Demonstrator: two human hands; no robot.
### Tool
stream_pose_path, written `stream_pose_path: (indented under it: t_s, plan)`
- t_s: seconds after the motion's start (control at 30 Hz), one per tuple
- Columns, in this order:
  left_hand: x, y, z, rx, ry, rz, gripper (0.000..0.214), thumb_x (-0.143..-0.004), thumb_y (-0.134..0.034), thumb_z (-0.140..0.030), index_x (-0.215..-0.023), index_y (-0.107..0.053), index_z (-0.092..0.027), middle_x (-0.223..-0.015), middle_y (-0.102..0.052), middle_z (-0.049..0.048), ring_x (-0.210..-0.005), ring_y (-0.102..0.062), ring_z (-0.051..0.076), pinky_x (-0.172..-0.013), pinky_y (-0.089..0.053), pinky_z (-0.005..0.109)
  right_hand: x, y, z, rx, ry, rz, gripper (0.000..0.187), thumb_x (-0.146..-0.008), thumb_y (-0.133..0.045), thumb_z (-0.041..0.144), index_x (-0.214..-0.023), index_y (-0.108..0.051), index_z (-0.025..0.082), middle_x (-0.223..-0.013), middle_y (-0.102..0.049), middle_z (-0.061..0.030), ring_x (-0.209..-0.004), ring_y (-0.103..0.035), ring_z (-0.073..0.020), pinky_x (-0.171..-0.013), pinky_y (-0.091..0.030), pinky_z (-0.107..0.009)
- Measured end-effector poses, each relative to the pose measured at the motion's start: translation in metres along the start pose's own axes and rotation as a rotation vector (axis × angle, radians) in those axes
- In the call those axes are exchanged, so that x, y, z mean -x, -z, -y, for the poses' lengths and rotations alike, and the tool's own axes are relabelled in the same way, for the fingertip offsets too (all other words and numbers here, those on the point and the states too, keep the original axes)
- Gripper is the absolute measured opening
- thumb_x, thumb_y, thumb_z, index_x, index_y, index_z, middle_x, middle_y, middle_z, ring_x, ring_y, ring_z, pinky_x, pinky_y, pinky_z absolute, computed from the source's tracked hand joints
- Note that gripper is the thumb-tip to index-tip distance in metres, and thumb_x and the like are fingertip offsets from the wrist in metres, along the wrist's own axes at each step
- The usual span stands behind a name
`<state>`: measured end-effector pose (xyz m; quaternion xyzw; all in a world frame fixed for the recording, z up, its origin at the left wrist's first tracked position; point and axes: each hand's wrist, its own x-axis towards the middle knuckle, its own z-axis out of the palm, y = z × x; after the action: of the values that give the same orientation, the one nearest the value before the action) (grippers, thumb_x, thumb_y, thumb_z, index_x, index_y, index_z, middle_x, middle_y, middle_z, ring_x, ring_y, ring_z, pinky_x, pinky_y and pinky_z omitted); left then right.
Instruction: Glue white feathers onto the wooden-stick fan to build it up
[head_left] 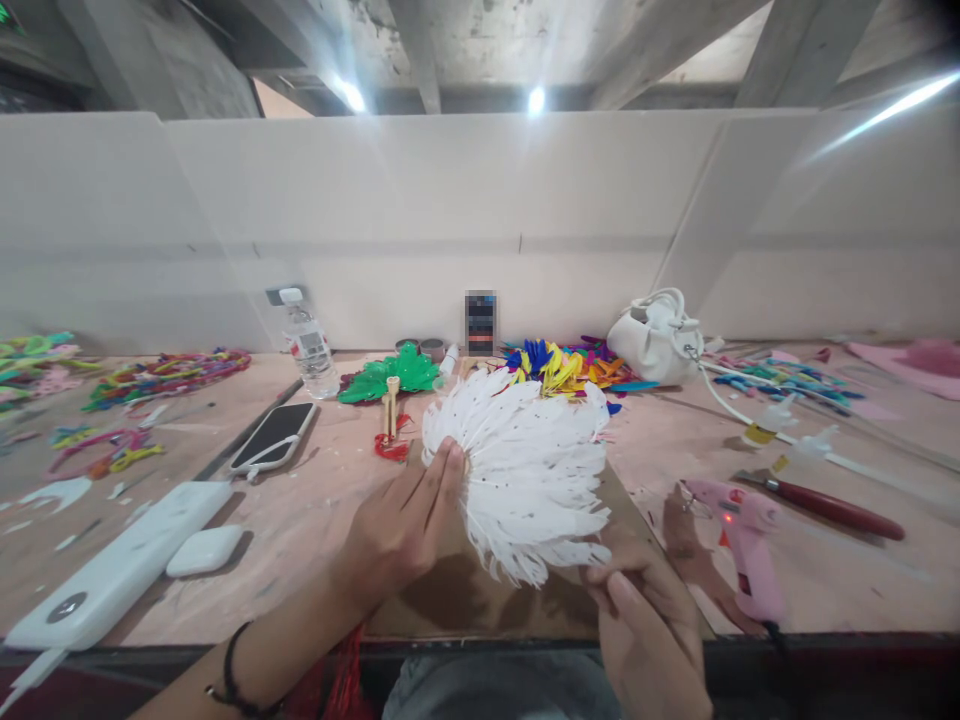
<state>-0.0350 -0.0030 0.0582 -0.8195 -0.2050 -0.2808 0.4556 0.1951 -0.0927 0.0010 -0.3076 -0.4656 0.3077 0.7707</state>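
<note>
We see our left hand (pixel 405 525) lying flat with fingers together, pressing the left edge of the round white feather fan (pixel 520 470), which rests on a brown cardboard sheet (pixel 450 595) at the near middle of the wooden table (pixel 315 500), while our right hand (pixel 649 625) pinches narrowly at the fan's lower right edge. We judge the fan light, soft and easily crushed, best held at the base where the quills meet. That base is hidden beneath the plumes, and we cannot tell what the right fingertips grip.
</note>
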Motion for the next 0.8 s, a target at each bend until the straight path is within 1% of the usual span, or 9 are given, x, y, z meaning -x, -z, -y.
stream_pose_path:
  t_s: [0.07,0.13,0.2,0.27,0.33,0.4,0.47,0.67,0.8]
  plan:
    - [0.003,-0.003,-0.001,0.024,0.007,-0.009,0.045,-0.09,-0.071,-0.001,-0.133,-0.064,0.008,-0.13,-0.073,0.0297,-0.1,-0.079,0.035,-0.079,-0.06,0.042,-0.003,-0.002,0.005,0.003,0.058,-0.009,0.027,-0.096,-0.068,0.036,-0.075,-0.067,0.021,-0.066,-0.052,0.0015,-0.062,-0.047,-0.0135,-0.058,-0.041,-0.024]
    - [0.004,-0.004,-0.002,0.186,0.114,-0.032,0.042,-0.089,-0.069,-0.001,-0.131,-0.068,0.001,-0.125,-0.077,0.0263,-0.099,-0.079,0.032,-0.081,-0.06,0.039,-0.005,-0.003,0.007,-0.005,0.086,-0.031,0.028,-0.096,-0.067,0.037,-0.073,-0.065,0.021,-0.065,-0.05,0.0019,-0.062,-0.047,-0.0136,-0.057,-0.042,-0.024]
    - [-0.001,-0.002,-0.002,0.555,0.455,0.015,0.029,-0.087,-0.068,-0.007,-0.114,-0.078,-0.01,-0.103,-0.084,0.0173,-0.086,-0.078,0.027,-0.076,-0.057,0.034,-0.005,-0.002,0.005,0.01,0.1,-0.062,0.027,-0.095,-0.068,0.036,-0.072,-0.064,0.022,-0.067,-0.05,0.0017,-0.064,-0.049,-0.0144,-0.058,-0.043,-0.025]
    - [-0.008,0.001,0.0,0.967,0.939,0.18,0.01,-0.085,-0.069,-0.019,-0.08,-0.078,-0.017,-0.068,-0.076,0.0068,-0.066,-0.069,0.021,-0.064,-0.051,0.029,-0.004,-0.001,0.0,0.072,0.111,-0.091,0.022,-0.095,-0.069,0.034,-0.077,-0.065,0.022,-0.072,-0.053,0.001,-0.068,-0.052,-0.0148,-0.058,-0.043,-0.024]
    - [-0.017,0.004,0.002,1.159,1.154,0.321,0.034,-0.087,-0.064,-0.033,-0.056,-0.064,-0.02,-0.049,-0.059,0.0011,-0.05,-0.057,0.017,-0.052,-0.042,0.027,-0.002,0.0,-0.004,0.171,0.124,-0.102,0.011,-0.097,-0.068,0.03,-0.087,-0.069,0.023,-0.08,-0.058,0.0,-0.071,-0.056,-0.0142,-0.059,-0.044,-0.023]
    - [-0.023,0.005,0.004,1.289,1.209,0.417,0.044,-0.086,-0.058,-0.042,-0.048,-0.054,-0.021,-0.044,-0.051,-0.0003,-0.042,-0.049,0.014,-0.046,-0.037,0.026,-0.002,0.0,-0.006,0.287,0.145,-0.068,0.005,-0.099,-0.066,0.025,-0.099,-0.07,0.025,-0.088,-0.063,-0.0009,-0.074,-0.06,-0.0136,-0.061,-0.048,-0.022]
    - [-0.024,0.004,0.003,1.397,1.261,0.478,0.043,-0.083,-0.056,-0.048,-0.049,-0.053,-0.022,-0.046,-0.053,0.0,-0.04,-0.046,0.012,-0.044,-0.035,0.025,-0.002,-0.001,-0.004,0.399,0.174,-0.008,0.01,-0.1,-0.063,0.022,-0.106,-0.069,0.027,-0.09,-0.066,-0.0008,-0.075,-0.064,-0.0136,-0.063,-0.052,-0.021]
    - [-0.014,0.019,-0.021,1.532,1.37,0.556,0.047,-0.084,-0.06,-0.057,-0.055,-0.057,-0.02,-0.048,-0.05,-0.0025,-0.042,-0.044,0.011,-0.045,-0.032,0.023,-0.011,-0.017,0.016,0.693,0.37,0.129,0.013,-0.097,-0.065,0.016,-0.105,-0.068,0.026,-0.091,-0.073,0.0,-0.078,-0.067,-0.015,-0.068,-0.054,-0.025]
    - [-0.019,0.036,-0.041,1.547,1.435,0.565,0.045,-0.08,-0.069,-0.057,-0.057,-0.061,-0.019,-0.051,-0.055,-0.0017,-0.045,-0.045,0.012,-0.047,-0.033,0.024,-0.018,-0.04,0.021,0.735,0.442,0.238,0.018,-0.095,-0.069,0.021,-0.113,-0.069,0.024,-0.097,-0.074,-0.0036,-0.091,-0.068,-0.0211,-0.081,-0.055,-0.033]
